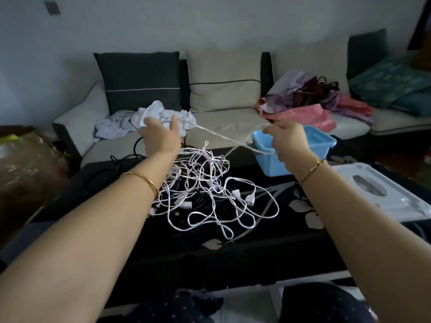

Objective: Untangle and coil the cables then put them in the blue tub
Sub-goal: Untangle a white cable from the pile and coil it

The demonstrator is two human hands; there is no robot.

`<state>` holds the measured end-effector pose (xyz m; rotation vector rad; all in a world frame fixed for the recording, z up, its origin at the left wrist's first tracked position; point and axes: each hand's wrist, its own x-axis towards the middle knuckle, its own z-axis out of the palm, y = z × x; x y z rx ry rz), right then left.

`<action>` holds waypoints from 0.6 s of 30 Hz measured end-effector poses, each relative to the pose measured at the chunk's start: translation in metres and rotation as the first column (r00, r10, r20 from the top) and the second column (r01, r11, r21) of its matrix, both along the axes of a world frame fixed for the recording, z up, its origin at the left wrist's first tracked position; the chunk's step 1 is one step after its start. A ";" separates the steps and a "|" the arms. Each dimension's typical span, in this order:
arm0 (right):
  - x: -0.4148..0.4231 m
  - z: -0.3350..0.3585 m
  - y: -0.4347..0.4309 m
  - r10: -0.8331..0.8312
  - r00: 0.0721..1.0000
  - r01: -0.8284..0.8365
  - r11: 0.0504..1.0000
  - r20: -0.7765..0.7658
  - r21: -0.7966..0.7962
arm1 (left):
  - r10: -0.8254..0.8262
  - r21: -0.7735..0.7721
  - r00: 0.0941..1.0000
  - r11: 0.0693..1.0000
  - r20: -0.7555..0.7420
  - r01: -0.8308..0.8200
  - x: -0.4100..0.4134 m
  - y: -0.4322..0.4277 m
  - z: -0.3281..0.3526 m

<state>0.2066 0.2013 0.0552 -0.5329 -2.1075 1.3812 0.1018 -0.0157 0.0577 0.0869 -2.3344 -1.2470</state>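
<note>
A tangle of white cables [210, 194] with several plugs lies on the dark floral table [256, 252]. Both hands are raised above its far side. My left hand [161, 134] holds a white cable strand [217, 135] between thumb and fingers. My right hand [289, 138] pinches the same strand further along, in front of the blue tub [324, 145]. The strand runs blurred between the hands and down into the pile. The blue tub stands at the table's far right edge. Black cables [123, 164] lie at the far left of the table.
A sofa [224, 89] with cushions stands behind the table, with a white cloth [144, 117] on its left seat and a heap of clothes [310, 101] on the right. A white plastic lid [382, 192] sits on the table's right. A brown box [25, 164] is at left.
</note>
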 end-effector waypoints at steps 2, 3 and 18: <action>-0.003 -0.025 0.000 -0.042 0.985 0.024 0.994 0.168 0.107 | 0.002 -0.223 1.000 0.975 -0.030 -0.008 -0.003 -0.013 0.003; -0.003 -0.036 -0.007 -0.077 0.963 0.033 0.985 0.258 0.170 | -0.039 -0.316 0.999 0.948 -0.012 0.033 -0.005 -0.022 0.000; 0.004 -0.013 -0.097 -0.019 0.995 0.006 0.991 -0.100 -0.137 | -0.471 -0.411 0.859 0.755 0.201 0.511 0.011 -0.060 -0.051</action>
